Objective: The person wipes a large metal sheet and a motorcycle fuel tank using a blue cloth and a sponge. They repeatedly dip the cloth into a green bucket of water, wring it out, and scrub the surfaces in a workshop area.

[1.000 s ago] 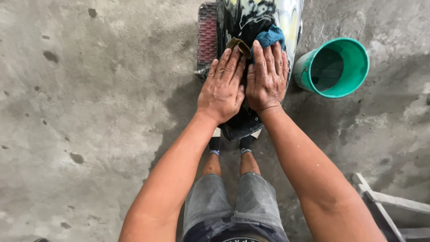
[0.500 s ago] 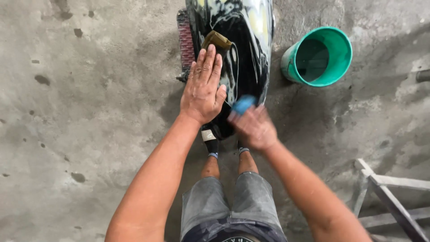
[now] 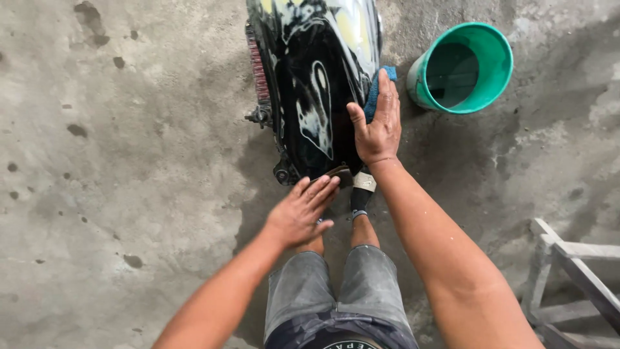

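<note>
Stained, damp concrete floor (image 3: 116,194) across the whole left side, spotted with dark marks. Further right, at the top centre, a glossy black motorcycle body panel (image 3: 316,84) streaked with soap foam, with a ribbed reddish part (image 3: 258,71) along its left edge. Below it, left hand (image 3: 300,213) spread flat, fingers straight and slightly fanned, gripping nothing, fingertips reaching the lower end of the panel by a small brown piece (image 3: 339,173). Beneath, grey denim shorts (image 3: 336,291) and bare shins, with dark sandals (image 3: 361,187) under the panel's lower end. Just right, right hand (image 3: 378,126) laid flat against the panel's right edge, fingers extended, pressing a blue cloth (image 3: 373,97) onto it; only a strip of cloth visible beside the fingers. Right again, a green plastic bucket (image 3: 497,77) standing upright on the floor, near the panel but apart from it, dark inside. At the far lower right, a grey wooden frame (image 3: 568,271).
</note>
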